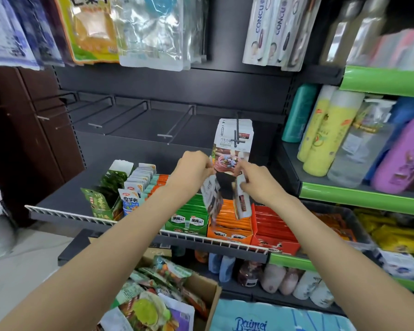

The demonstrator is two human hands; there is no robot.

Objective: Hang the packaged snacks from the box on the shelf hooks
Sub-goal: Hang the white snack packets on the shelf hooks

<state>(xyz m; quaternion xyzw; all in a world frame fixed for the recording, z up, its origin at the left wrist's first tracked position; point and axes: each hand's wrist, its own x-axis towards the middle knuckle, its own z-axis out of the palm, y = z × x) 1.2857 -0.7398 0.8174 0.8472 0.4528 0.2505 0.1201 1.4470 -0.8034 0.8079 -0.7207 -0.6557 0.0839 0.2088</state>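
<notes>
Already some white chocolate-snack pouches [234, 139] are hung on one black hook [236, 130], more pouches [212, 197] are pinched by left hand [193, 170] and right hand [256, 181], while many remain in the cardboard box [208, 299].

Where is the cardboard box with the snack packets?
The cardboard box sits at the bottom centre of the head view, on the floor below the left forearm, left of the blue Baimei pack.
</notes>
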